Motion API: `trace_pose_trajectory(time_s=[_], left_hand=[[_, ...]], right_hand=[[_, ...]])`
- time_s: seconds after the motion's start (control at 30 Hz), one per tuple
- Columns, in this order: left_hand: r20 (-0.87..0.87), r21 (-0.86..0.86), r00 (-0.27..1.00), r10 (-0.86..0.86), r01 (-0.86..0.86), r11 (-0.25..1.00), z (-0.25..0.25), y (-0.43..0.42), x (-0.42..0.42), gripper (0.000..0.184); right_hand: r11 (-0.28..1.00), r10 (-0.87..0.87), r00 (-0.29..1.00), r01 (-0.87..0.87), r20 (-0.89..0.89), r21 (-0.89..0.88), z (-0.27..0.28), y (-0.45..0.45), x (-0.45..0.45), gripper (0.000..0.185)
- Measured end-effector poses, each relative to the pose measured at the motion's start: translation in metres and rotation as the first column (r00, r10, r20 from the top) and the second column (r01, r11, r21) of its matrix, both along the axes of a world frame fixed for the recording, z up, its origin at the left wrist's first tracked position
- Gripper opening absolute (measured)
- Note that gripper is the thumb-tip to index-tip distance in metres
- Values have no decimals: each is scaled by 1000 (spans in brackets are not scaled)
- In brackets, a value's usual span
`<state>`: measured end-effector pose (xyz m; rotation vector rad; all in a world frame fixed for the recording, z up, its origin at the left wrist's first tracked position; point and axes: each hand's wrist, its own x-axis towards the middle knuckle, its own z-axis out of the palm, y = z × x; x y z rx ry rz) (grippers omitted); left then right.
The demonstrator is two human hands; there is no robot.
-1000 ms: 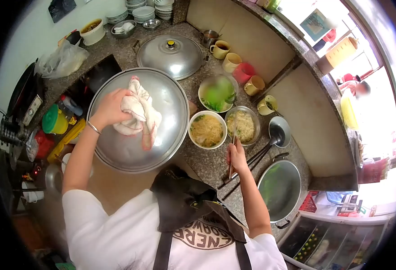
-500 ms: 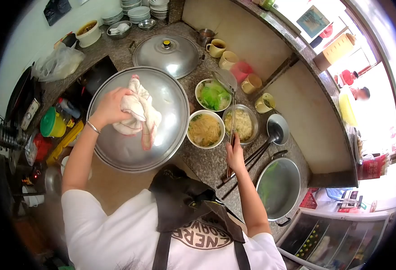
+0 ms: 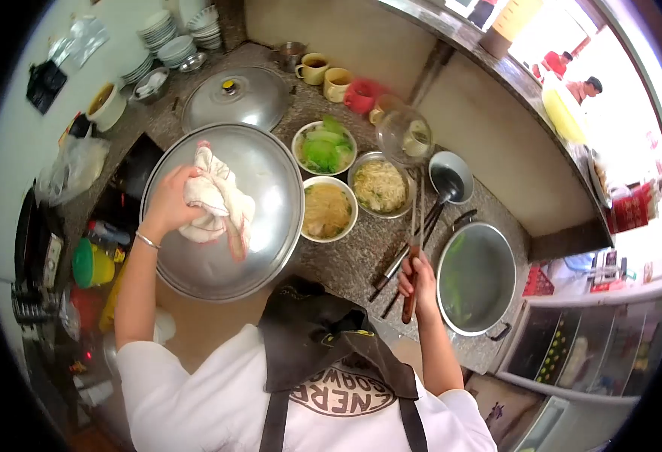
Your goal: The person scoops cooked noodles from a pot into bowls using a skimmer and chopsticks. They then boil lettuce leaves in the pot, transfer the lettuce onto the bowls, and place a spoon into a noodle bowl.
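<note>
A cream cloth with red edging [image 3: 214, 197] lies bunched on a large round metal lid [image 3: 267, 218], and my left hand [image 3: 171, 200] grips it. My right hand [image 3: 420, 285] is closed around the wooden handle of a strainer [image 3: 406, 137], whose round mesh head is raised above the counter. Left of the strainer are a bowl of leafy greens [image 3: 323, 148], a white bowl of noodles [image 3: 326, 209] and a metal bowl of noodles [image 3: 378, 186]. Beside my right hand is a deep metal pot [image 3: 475, 279] with some green in it.
A second metal lid [image 3: 234, 99] lies behind the large one. Mugs [image 3: 337, 84] line the partition wall. A ladle [image 3: 449, 181] and dark-handled tools lie by the pot. Stacked dishes [image 3: 176, 51] stand at the back left. Two people [image 3: 585, 89] are visible beyond the ledge.
The strainer and my right hand have moved right, away from the bowl of greens and toward the pot. The view has shifted. My left hand keeps its grip on the cloth.
</note>
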<state>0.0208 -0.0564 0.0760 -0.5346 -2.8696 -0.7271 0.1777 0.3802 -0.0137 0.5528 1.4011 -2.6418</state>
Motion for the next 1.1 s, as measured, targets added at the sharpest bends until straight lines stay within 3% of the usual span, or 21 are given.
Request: trace_pose_trajectory(time_s=[0.13, 0.27, 0.4, 0.43, 0.47, 0.5, 0.53, 0.6, 0.7, 0.73, 0.8, 0.87, 1.0, 1.07, 1.1], left_hand=[[-18, -3, 996, -82, 82, 997, 4, 18, -9, 49], [-36, -22, 985, -171, 170, 985, 15, 42, -15, 52], [-38, 27, 973, -226, 227, 974, 12, 60, -25, 50], [-32, 0, 977, -210, 210, 978, 11, 63, -27, 49], [-25, -23, 979, -201, 201, 979, 9, 67, -30, 48], [-15, -13, 981, -192, 192, 981, 12, 67, -22, 48], [-3, 5, 982, -188, 188, 982, 8, 68, -26, 48], [28, 1, 979, -204, 204, 979, 6, 70, -29, 49], [27, -15, 992, -123, 123, 992, 3, 67, -20, 55], [27, -27, 996, -90, 90, 996, 4, 63, -10, 55], [25, -14, 999, -40, 41, 999, -3, 55, -5, 55], [99, 39, 995, 30, -34, 999, -8, 48, -4, 52], [79, -2, 988, 133, -133, 991, -19, 30, -10, 51], [75, 1, 982, 175, -176, 984, -27, 21, -13, 51], [63, 11, 984, 168, -169, 985, -37, 14, -15, 51]], right_hand=[[974, -221, 974, 222, -43, 36, -7, 33, 48, 28], [884, -434, 901, 429, -15, 186, -30, 58, 80, 30], [736, -468, 876, 457, -112, 500, -78, 76, 64, 55], [454, -364, 887, 434, -282, 778, -116, 88, 52, 55], [29, -282, 867, 435, -410, 900, -155, 102, 41, 56], [477, -373, 927, 219, -29, 851, -107, 88, 38, 60], [276, -360, 920, 265, -156, 924, -131, 92, 25, 61], [171, -349, 934, 150, -82, 974, -117, 91, 5, 64], [122, -328, 943, 106, -61, 987, -131, 101, -11, 65], [187, -308, 951, 74, -13, 980, -131, 103, -7, 64], [183, -306, 951, 102, -42, 978, -151, 106, -9, 62], [101, -292, 929, 265, -226, 959, -174, 107, -9, 59], [-266, -255, 898, 293, -360, 918, -160, 97, -34, 46], [6, -164, 956, 249, -245, 968, -151, 92, -73, 32], [31, -72, 950, 306, -303, 951, -135, 78, -102, 23]])
